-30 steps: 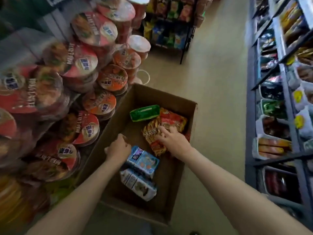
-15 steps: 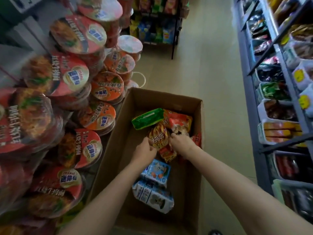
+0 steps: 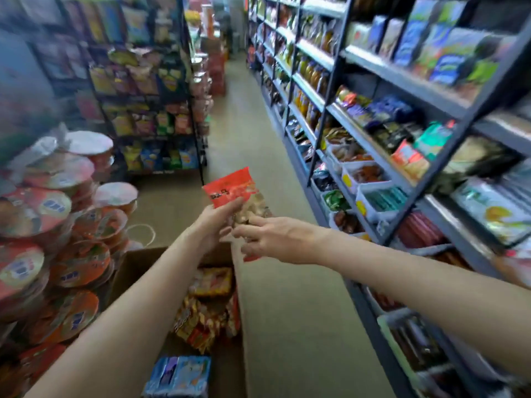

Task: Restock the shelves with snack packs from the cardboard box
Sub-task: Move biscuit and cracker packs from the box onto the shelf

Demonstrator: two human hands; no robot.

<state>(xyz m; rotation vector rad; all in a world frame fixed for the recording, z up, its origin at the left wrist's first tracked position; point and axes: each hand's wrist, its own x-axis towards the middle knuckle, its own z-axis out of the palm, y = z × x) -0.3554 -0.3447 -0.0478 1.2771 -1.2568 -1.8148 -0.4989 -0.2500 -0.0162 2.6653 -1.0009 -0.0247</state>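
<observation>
Above the far end of the cardboard box (image 3: 138,262), the left hand (image 3: 212,222) pinches a red snack pack (image 3: 230,188) while the right hand (image 3: 275,239) touches its lower edge with loose fingers, instant-noodle bowls (image 3: 57,225) stacked left, stocked shelves (image 3: 373,150) lining the right.

Two bare forearms and hands, nothing worn

Both arms enter from the bottom edge uncovered from above the elbow down to the fingertips; no sleeve, glove, watch, bracelet or ring shows on either. The left hand (image 3: 214,225) and right hand (image 3: 275,239) have short, unpainted nails, and motion blur softens finer detail.
</observation>
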